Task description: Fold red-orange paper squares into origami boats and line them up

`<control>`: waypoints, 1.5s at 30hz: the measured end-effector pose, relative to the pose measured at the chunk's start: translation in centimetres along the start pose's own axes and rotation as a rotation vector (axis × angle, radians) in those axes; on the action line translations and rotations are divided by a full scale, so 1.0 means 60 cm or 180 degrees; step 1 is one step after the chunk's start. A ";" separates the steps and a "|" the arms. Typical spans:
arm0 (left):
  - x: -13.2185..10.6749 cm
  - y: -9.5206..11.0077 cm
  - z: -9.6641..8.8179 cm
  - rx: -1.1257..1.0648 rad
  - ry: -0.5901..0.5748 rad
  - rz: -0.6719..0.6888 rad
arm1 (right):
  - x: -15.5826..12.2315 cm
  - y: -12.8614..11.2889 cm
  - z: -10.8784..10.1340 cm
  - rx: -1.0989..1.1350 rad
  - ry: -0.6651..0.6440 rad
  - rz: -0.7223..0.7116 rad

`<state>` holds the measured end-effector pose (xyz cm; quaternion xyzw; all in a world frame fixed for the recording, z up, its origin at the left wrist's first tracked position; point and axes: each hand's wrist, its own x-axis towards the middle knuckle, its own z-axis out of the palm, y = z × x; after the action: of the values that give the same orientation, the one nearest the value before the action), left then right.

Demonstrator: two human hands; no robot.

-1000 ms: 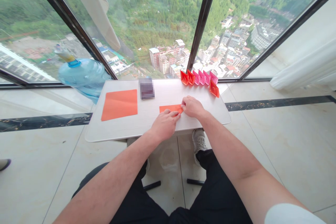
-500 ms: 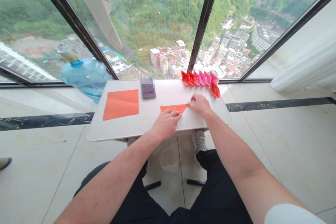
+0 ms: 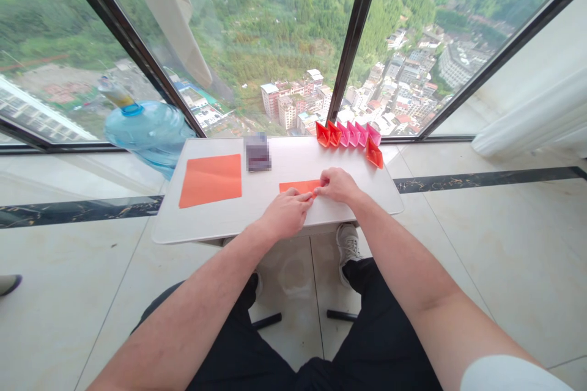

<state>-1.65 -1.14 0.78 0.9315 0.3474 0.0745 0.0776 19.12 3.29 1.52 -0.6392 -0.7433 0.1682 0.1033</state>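
A folded strip of orange paper [image 3: 297, 186] lies on the small white table [image 3: 229, 220]. My left hand [image 3: 287, 214] rests on its near edge with the fingertips pressing down. At the strip's right end my right hand [image 3: 338, 186] is closed, the fingers pinching the paper. A flat orange square sheet [image 3: 211, 179] lies to the left. At the table's far right stands a row of folded paper boats [image 3: 351, 136], orange and pink.
A small blurred dark box [image 3: 257, 153] stands at the table's far middle. A blue water jug [image 3: 147, 132] lies on the floor behind the table's left corner. Floor-to-ceiling windows rise just beyond the table. My legs and a shoe [image 3: 348, 244] are below it.
My right hand slid right along the strip to its pointed end, then came back left and now pinches the paper close to my left hand's fingertips.
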 end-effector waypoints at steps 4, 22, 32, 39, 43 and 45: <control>-0.001 -0.005 -0.012 -0.0043 -0.0115 0.0127 | -0.002 -0.004 -0.005 -0.0080 -0.0056 0.0018; -0.001 0.007 -0.019 0.0340 0.0120 -0.0372 | -0.008 -0.035 0.015 -0.0354 0.0412 0.0032; 0.016 0.000 -0.004 0.0307 0.0011 -0.1154 | -0.012 -0.032 0.011 -0.0367 0.0305 -0.0225; 0.011 -0.002 -0.007 0.0212 0.0149 -0.0707 | -0.003 -0.029 0.006 -0.0357 0.0084 -0.0119; 0.011 -0.006 -0.010 0.0162 0.0148 -0.0560 | 0.004 -0.022 0.006 -0.0198 0.0039 -0.0036; 0.013 -0.011 -0.011 0.0090 0.0096 -0.0471 | 0.008 -0.019 0.007 -0.0043 0.0009 0.0069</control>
<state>-1.62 -0.06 1.37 0.9031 0.4175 0.0777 0.0644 17.85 3.55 1.54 -0.6481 -0.7373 0.1634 0.0982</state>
